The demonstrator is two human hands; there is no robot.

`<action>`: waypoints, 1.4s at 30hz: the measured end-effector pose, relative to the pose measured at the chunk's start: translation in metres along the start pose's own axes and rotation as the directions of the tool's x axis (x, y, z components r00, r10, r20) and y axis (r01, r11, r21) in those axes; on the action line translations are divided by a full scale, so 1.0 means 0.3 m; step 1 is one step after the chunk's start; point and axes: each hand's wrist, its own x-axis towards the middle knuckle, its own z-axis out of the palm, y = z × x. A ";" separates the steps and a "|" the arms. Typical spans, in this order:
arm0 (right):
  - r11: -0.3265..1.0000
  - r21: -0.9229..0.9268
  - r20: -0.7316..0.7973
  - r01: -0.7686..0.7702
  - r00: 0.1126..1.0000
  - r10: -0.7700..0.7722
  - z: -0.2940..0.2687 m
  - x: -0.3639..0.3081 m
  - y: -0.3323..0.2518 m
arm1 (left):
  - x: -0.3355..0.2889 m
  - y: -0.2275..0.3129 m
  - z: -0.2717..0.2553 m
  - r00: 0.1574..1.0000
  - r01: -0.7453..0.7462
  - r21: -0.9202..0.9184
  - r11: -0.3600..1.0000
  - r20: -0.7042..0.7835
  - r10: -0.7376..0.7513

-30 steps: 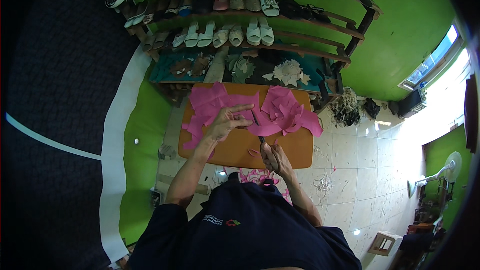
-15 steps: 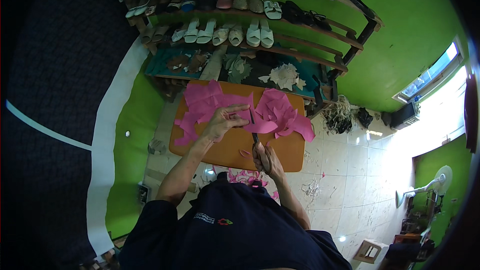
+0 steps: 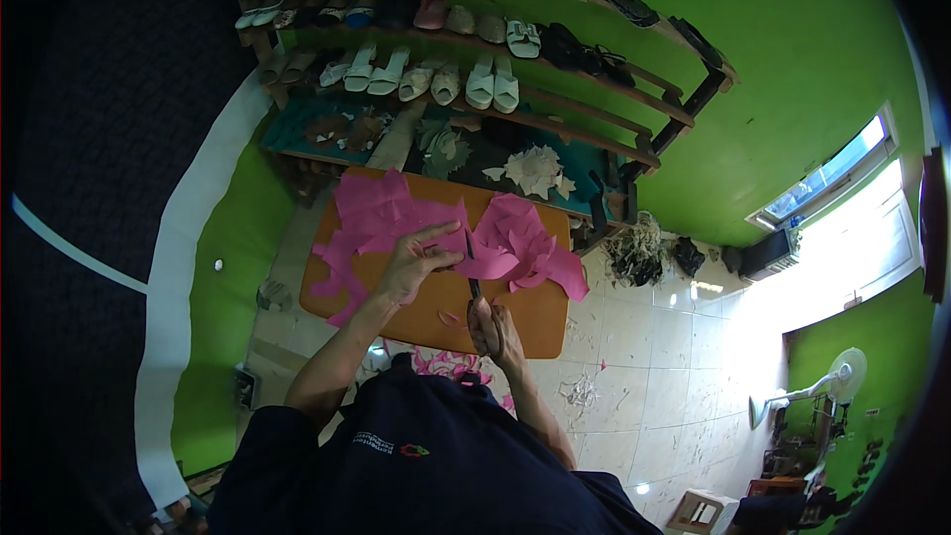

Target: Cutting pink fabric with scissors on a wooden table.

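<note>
My right hand point(image 3: 492, 325) is wrapped round the handles of dark scissors point(image 3: 475, 285) above the table's near half. Their blades point away from me and lie at the edge of a pink sheet point(image 3: 381, 206). Just left of the blades, my left hand point(image 3: 414, 266) grips the sheet, index finger reaching toward the blades. This sheet has an irregular, cut outline and spreads over the table's left side; whether it is leather or fabric I cannot tell. To the right lies a heap of cut pink pieces point(image 3: 513, 236). Small pink offcuts point(image 3: 451, 318) rest near the scissors.
The orange-brown table point(image 3: 421, 322) has rounded corners. Behind it stands a wooden rack point(image 3: 584, 114) with rows of shoes and, lower down, piles of scraps point(image 3: 535, 170). Pink trimmings point(image 3: 451, 364) litter the tiled floor. A white fan point(image 3: 845, 376) stands at the right.
The whole view has shifted, so the table and rack appear farther left and slightly lower. Both hands keep their holds on the pink sheet and scissors, at nearly the same spot over the table.
</note>
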 end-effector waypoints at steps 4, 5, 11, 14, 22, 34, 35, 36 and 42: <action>1.000 -0.004 -0.022 -0.029 0.999 0.029 0.006 0.004 0.007 | -0.003 -0.017 -0.002 0.999 -0.034 -0.004 0.999 -0.018 0.034; 1.000 0.004 -0.028 -0.007 1.000 0.007 0.008 0.003 0.011 | -0.003 -0.022 0.002 0.999 -0.038 -0.007 0.999 -0.018 0.038; 0.994 0.068 -0.098 -0.082 0.991 0.088 0.018 0.006 -0.021 | -0.012 -0.042 0.030 0.994 -0.040 -0.057 0.998 -0.107 0.033; 0.989 0.099 -0.128 -0.106 0.985 0.118 0.023 0.011 -0.024 | -0.015 -0.042 0.043 0.989 -0.041 -0.093 0.995 -0.148 0.027; 0.997 0.031 -0.208 -0.071 0.975 0.075 0.038 0.020 -0.010 | -0.019 -0.035 0.056 0.983 -0.042 -0.097 0.994 -0.181 0.023; 0.996 -0.074 -0.172 -0.044 0.985 0.030 0.036 0.008 -0.006 | 0.010 -0.069 0.018 0.973 -0.078 -0.103 0.992 -0.227 0.053; 0.996 -0.093 -0.157 -0.006 0.987 -0.009 0.032 0.017 0.010 | 0.010 -0.074 0.015 0.973 -0.075 -0.101 0.992 -0.226 0.050; 0.993 -0.111 -0.141 0.032 0.989 -0.048 0.030 0.020 0.021 | 0.010 -0.080 0.014 0.974 -0.072 -0.082 0.994 -0.218 0.053; 0.995 -0.084 -0.153 0.047 0.986 -0.060 0.046 0.034 -0.011 | -0.037 -0.078 0.062 0.980 -0.051 -0.082 0.995 -0.198 0.034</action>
